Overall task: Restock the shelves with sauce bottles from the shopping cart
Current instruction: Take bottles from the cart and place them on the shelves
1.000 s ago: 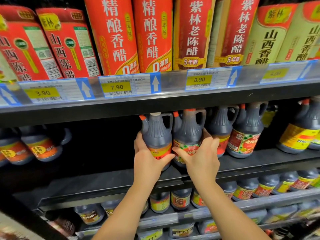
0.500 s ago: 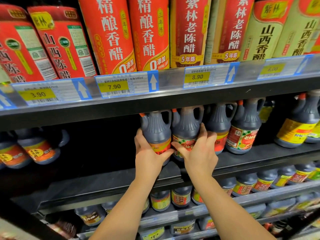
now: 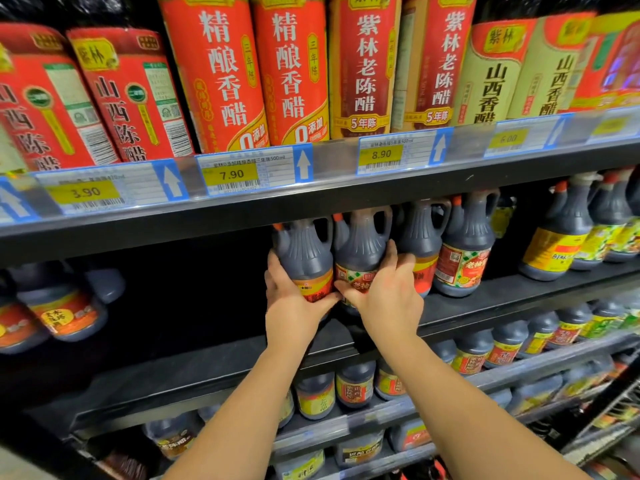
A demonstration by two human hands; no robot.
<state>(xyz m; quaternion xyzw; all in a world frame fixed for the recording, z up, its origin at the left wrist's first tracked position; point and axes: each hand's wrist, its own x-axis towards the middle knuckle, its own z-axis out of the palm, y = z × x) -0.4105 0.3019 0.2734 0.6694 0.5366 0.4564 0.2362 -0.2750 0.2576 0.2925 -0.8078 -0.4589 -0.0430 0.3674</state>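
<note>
Two dark sauce jugs with handles and orange caps stand side by side on the black middle shelf (image 3: 485, 299). My left hand (image 3: 294, 303) grips the left jug (image 3: 304, 254) round its lower body and label. My right hand (image 3: 388, 292) holds the right jug (image 3: 360, 247), thumb on its front label and fingers wrapped round its right side. More jugs of the same kind (image 3: 464, 251) stand directly to the right, touching the row.
Left of my hands the middle shelf is a dark gap, with other jugs (image 3: 62, 306) at the far left. Tall red vinegar bottles (image 3: 221, 74) fill the shelf above, behind price tags (image 3: 242, 174). Lower shelves hold more sauce bottles (image 3: 353, 386). A wire cart edge (image 3: 616, 410) shows bottom right.
Both hands have kept hold of the two jugs and pushed them slightly further onto the shelf. The view has shifted a little closer and downward.
</note>
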